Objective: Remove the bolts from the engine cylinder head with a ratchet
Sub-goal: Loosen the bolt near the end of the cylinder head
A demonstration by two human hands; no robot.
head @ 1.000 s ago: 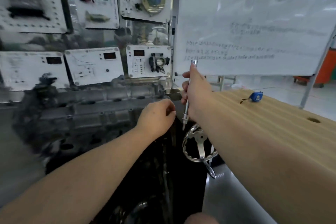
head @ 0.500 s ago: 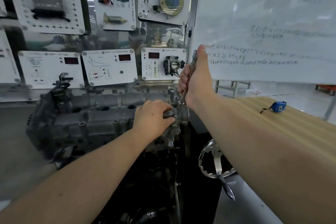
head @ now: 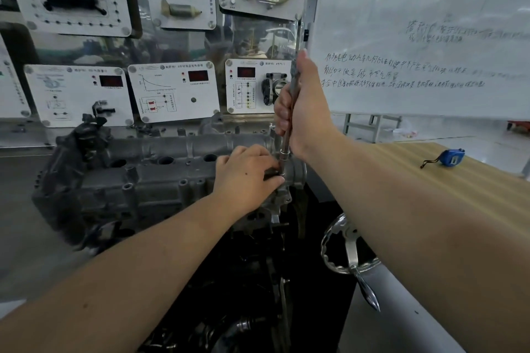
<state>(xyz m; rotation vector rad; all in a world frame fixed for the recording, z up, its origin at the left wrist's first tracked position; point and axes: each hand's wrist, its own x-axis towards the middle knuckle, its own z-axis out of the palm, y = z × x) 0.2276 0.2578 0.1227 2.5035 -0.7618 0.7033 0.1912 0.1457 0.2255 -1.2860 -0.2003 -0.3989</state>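
Here, grey cylinder head (head: pixel 160 178), right hand (head: pixel 304 106) gripping upright ratchet (head: pixel 287 135), left hand (head: pixel 246 172) pinching its socket (head: pixel 282 165).

A whiteboard (head: pixel 424 37) bearing handwritten lines is seen at two o'clock. White instrument panels (head: pixel 172 92) with red displays are mounted from nine to twelve o'clock. A blue tape measure (head: pixel 450 157) is laid on a wooden tabletop (head: pixel 473 189) at three o'clock. A chrome handwheel (head: pixel 348 246) is seen at five o'clock.
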